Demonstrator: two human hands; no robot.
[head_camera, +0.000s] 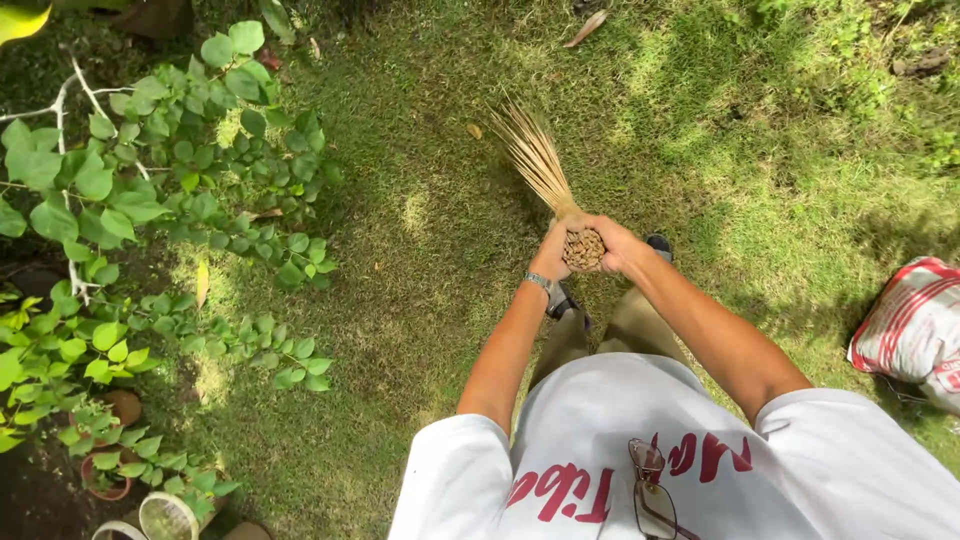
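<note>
We grip the broom (540, 165) butt with left hand (552, 252) and right hand (615, 245) closed, bristles pointing away over grass (420, 220).

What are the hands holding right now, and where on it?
Both the left hand and right hand clasp a stick broom around its bundled butt end, bristles pointing away over the grass.

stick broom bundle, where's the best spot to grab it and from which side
Take the stick broom at its bound butt end, where the sticks sit packed tight. Beyond that they fan out loose toward the grass. Come in from both sides, as the left hand and right hand do now, wrapping a grip around it.
</note>
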